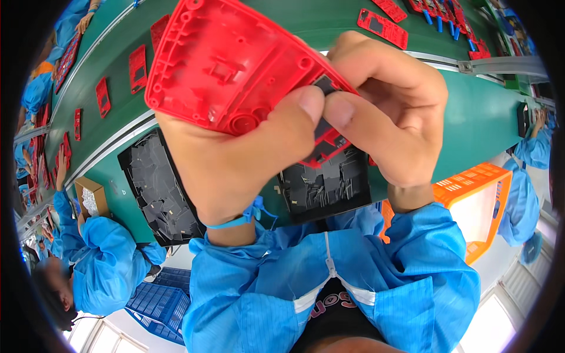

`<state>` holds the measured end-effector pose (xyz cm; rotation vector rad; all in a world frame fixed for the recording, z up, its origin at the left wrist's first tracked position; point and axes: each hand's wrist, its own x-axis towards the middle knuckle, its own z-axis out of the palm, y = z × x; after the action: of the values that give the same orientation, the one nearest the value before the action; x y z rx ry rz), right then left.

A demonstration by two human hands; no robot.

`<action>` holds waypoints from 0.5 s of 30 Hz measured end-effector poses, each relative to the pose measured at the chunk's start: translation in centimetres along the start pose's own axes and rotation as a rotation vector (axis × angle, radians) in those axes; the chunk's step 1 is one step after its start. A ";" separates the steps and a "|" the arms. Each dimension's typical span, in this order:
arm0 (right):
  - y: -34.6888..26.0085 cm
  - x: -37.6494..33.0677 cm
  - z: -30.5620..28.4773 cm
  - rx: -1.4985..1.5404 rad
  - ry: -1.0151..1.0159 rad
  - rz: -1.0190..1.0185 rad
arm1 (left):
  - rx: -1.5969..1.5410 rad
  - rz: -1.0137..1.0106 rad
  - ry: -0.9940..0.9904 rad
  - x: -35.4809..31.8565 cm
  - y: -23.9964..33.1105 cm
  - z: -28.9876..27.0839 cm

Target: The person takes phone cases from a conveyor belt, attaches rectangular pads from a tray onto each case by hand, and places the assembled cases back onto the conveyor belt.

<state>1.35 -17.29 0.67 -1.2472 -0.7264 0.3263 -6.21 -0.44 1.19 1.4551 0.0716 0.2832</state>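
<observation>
Red shell [229,65], a moulded plastic housing, sits tilted above the green belt [482,117], pinched in my left hand [235,165] with the thumb on its lower edge, while my right hand [394,117] closes thumb and fingers on a small dark pad [325,86] at the shell's right edge. Below my hands lie two black trays [156,188] of dark pads, a brown box [91,197] stands at the left, and an orange crate [477,194] stands at my right.
</observation>
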 end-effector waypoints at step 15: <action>5.3 3.3 0.4 0.193 0.147 0.152 | -0.410 0.001 0.301 3.5 -5.2 0.0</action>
<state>4.39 -13.38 -3.21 -1.1321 -0.4634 0.4149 -2.02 -0.10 -3.46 0.9984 0.2422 0.4870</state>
